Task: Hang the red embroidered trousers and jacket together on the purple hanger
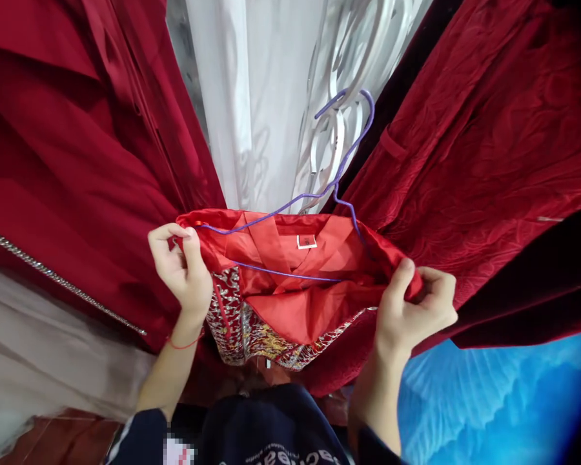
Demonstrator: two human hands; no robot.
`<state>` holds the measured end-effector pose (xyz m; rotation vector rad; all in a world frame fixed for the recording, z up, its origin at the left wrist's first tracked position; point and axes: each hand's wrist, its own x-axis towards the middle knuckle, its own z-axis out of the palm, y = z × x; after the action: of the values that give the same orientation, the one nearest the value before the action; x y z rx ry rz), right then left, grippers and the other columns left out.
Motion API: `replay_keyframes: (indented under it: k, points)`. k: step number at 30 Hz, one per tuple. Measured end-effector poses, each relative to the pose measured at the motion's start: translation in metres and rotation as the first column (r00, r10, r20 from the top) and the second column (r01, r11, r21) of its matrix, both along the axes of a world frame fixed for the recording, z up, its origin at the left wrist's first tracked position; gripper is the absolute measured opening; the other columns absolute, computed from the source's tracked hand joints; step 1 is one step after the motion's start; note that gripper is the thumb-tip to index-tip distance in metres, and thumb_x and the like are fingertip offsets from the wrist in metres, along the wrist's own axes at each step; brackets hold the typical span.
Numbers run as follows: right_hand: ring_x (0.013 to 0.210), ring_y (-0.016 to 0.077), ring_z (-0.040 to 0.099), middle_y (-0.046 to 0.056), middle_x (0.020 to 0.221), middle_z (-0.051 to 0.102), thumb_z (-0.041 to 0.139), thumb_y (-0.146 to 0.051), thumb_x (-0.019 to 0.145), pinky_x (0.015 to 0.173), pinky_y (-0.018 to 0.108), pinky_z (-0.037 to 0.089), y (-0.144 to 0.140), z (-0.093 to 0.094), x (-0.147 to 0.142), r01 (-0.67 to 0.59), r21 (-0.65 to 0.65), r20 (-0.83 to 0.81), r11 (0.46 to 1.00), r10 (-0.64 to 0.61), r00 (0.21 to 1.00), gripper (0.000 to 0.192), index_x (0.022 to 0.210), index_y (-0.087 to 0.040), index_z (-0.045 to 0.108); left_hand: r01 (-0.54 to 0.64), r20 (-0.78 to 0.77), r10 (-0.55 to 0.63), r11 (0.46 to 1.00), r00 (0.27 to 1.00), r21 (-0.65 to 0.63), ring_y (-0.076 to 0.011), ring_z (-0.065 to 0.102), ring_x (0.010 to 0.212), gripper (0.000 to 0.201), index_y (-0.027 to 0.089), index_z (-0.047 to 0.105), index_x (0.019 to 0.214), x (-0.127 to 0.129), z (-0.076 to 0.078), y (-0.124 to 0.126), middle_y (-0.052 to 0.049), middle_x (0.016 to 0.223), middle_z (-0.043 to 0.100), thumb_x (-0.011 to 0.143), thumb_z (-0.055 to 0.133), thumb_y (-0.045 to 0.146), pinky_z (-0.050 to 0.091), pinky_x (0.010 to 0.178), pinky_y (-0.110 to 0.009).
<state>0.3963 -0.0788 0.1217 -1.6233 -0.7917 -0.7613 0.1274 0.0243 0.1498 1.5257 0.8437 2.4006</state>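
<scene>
A red satin-lined garment (314, 310) with silver and gold patterning on its front hangs before me, a small white label (306, 241) inside its back. Through its opening runs a purple wire hanger (283, 208), whose hook is caught on a white ring-shaped hanger piece (336, 145). My left hand (181, 261) pinches the garment's left upper edge beside the hanger's end. On the opposite side my right hand (419, 307) grips the right upper edge, thumb on top and fingers curled under the cloth. Between the two hands the opening is spread wide.
Dark red garments (72, 129) hang close on the left, one with a sparkling trim. More red patterned cloth (503, 142) hangs to the right. White fabric (266, 97) is behind the hanger. Bright blue ruffled fabric (494, 400) lies at lower right.
</scene>
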Motion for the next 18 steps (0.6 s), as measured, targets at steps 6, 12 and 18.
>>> replay_keyframes:
  k: [6, 12, 18]
  points:
    - [0.102, 0.0295, 0.061, 0.015, 0.109, 0.061, 0.066, -0.046, 0.085, 0.089, 0.048, 0.051, -0.002, -0.056, 0.003, -0.096, 0.011, 0.037, 0.995, 0.096, 0.995, 0.047, 0.118, -0.014, 0.056, -0.128, -0.029, 0.126, 0.987, 0.992, -0.098, -0.0088, 0.054, 0.076, 0.025, 0.017, 0.050, 0.088, 0.006, -0.041, 0.006, 0.002, 0.087, 0.049, 0.093, 0.062, 0.039, 0.049, 0.075, -0.023]
    - [0.136, 0.0430, 0.038, 0.033, 0.141, 0.037, 0.077, -0.062, 0.071, 0.106, 0.063, 0.039, -0.013, -0.088, -0.017, -0.019, -0.087, -0.074, 0.996, 0.012, 0.997, 0.106, 0.144, -0.002, 0.030, -0.059, 0.031, 0.066, 0.977, 0.997, -0.205, -0.0054, 0.056, 0.057, 0.043, 0.021, 0.043, 0.121, 0.010, -0.084, -0.006, -0.004, 0.107, 0.057, 0.090, 0.064, 0.042, 0.046, 0.051, -0.021]
    - [0.079, 0.0319, 0.067, 0.016, 0.084, 0.069, 0.062, -0.068, 0.080, 0.073, 0.044, 0.055, -0.030, -0.106, -0.025, -0.403, -0.284, -0.597, 0.870, 0.168, 0.784, 0.056, 0.094, -0.014, 0.063, 0.225, 0.071, -0.214, 0.938, 0.974, -0.263, -0.0095, 0.055, 0.047, 0.024, 0.021, 0.051, 0.110, 0.005, -0.104, -0.012, 0.003, 0.076, 0.062, 0.094, 0.055, 0.038, 0.048, 0.051, -0.025]
